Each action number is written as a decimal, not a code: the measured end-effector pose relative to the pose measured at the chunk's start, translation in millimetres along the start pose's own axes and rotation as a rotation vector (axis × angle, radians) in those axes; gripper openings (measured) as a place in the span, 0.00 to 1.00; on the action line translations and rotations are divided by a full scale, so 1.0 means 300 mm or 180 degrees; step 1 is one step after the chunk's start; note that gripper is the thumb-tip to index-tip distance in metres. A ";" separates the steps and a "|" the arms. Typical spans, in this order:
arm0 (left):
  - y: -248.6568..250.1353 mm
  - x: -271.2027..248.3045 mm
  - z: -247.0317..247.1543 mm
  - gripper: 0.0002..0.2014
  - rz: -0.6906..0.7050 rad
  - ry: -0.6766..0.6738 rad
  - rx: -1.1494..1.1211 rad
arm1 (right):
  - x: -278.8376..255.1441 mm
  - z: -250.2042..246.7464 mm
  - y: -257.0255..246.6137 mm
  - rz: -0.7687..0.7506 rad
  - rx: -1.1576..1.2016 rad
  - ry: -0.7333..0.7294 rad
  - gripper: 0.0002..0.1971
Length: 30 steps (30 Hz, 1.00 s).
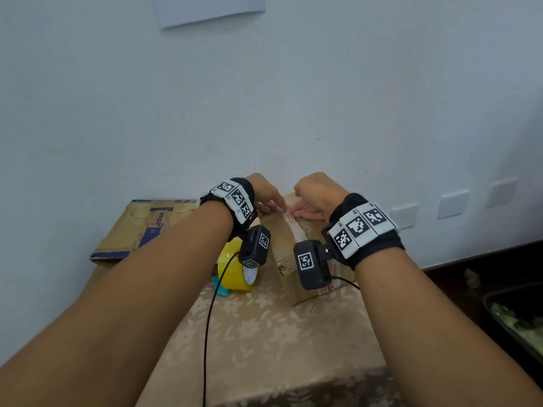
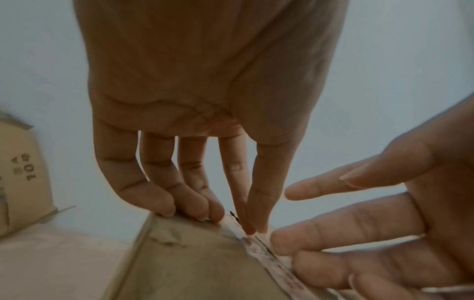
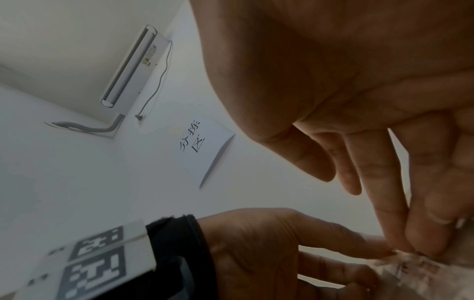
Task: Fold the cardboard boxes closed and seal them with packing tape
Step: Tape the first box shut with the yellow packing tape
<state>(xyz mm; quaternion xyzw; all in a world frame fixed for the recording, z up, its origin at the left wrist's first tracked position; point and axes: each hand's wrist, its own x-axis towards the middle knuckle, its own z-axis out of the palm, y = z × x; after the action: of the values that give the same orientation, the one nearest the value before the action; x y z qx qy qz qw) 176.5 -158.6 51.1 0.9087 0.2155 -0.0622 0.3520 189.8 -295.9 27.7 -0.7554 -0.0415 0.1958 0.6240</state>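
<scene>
On the table [image 1: 264,342] with the flowery tan cloth sits a small brown cardboard box [image 1: 289,259], close to the white wall [image 1: 293,98]. Its top flaps are folded shut, and a strip of clear tape [image 1: 293,224] runs along the line where they meet. Both hands are at the far end of the box, near the wall. The left hand [image 1: 264,192] has its thumb and first finger pinched together on the end of the tape, and its other fingertips [image 2: 164,205] press down on the far edge of the box. The right hand [image 1: 317,195] is just beside it, with its fingers mostly straight and resting on the tape and the box top. A yellow roll of tape [image 1: 235,268] stands on the table just left of the box, with something small and blue [image 1: 219,286] beside it. Behind the roll lies a bigger, flatter cardboard box [image 1: 141,230] with dark blue print. A white paper sign [image 3: 205,150] hangs on the wall above.
</scene>
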 end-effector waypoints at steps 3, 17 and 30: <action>0.010 -0.013 0.004 0.22 -0.0009 0.0038 -0.0051 | 0.004 -0.004 0.023 0.0067 0.0069 -0.0121 0.17; 0.033 -0.035 0.019 0.11 0.0137 0.0154 0.0047 | -0.036 -0.006 0.002 -0.0074 0.0160 -0.0045 0.13; 0.043 -0.021 0.026 0.10 0.0088 0.0345 0.0358 | -0.004 -0.002 0.011 -0.0105 0.0098 0.0041 0.12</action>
<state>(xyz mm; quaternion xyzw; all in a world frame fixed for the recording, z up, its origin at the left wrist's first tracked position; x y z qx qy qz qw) 176.7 -174.4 54.9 0.9320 0.2179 -0.0201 0.2890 188.2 -297.4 24.8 -0.7461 -0.0469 0.1812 0.6390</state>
